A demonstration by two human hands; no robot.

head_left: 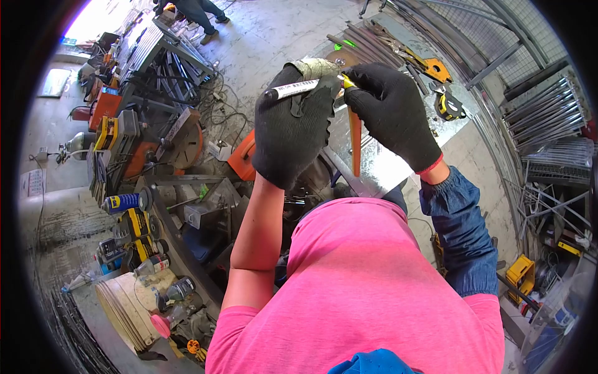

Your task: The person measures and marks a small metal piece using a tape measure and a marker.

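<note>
My left hand (291,134), in a black knit glove, is closed around a white marker (298,88) with black printing and a dark end. At the marker's right end is a small yellow part (347,81). My right hand (389,106), also gloved in black, pinches at that yellow part. An orange-brown tapered bar (355,146) extends downward below my right fingertips; its upper end is hidden by the glove. A pale, wrapped-looking piece (314,67) shows just beyond my left fingers. Both hands are raised over a metal sheet tabletop (380,165).
A tape measure (448,106), a yellow tool (437,70) and metal bars (374,45) lie on the tabletop. At left are a cluttered bench (140,56), a spray can (121,202) and cables (227,103). A person (202,15) stands far off. Metal racks (551,112) line the right.
</note>
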